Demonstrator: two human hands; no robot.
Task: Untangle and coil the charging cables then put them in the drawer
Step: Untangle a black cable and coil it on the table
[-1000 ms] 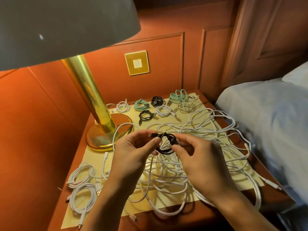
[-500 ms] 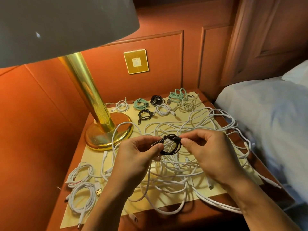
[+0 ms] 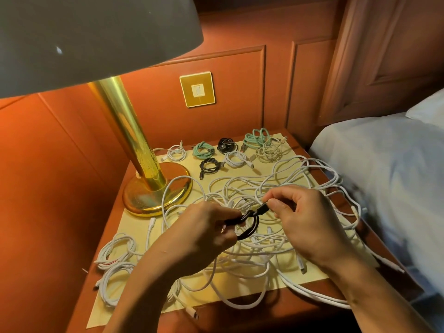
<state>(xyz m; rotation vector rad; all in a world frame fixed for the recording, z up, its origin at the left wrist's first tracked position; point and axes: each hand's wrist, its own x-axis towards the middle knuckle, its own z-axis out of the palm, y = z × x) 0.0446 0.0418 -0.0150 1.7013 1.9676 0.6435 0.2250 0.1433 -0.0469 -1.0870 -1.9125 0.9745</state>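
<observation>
Wooden nightstand (image 3: pixel 252 318), yellow mat (image 3: pixel 242 175), brass lamp base (image 3: pixel 153 195), cables (image 3: pixel 254 246) seemingly trailing onto wood

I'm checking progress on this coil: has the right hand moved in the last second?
Yes, a little. Measured against the lamp base, the right hand has drifted rightward toward the bed, and it now pinches the plug end of the black cable.

It was a bedroom: a white-sheeted bed (image 3: pixel 384 179) stood beside a wooden nightstand (image 3: pixel 240 316) with a brass lamp (image 3: pixel 129 140), against panelled walls (image 3: pixel 230 92)
</observation>
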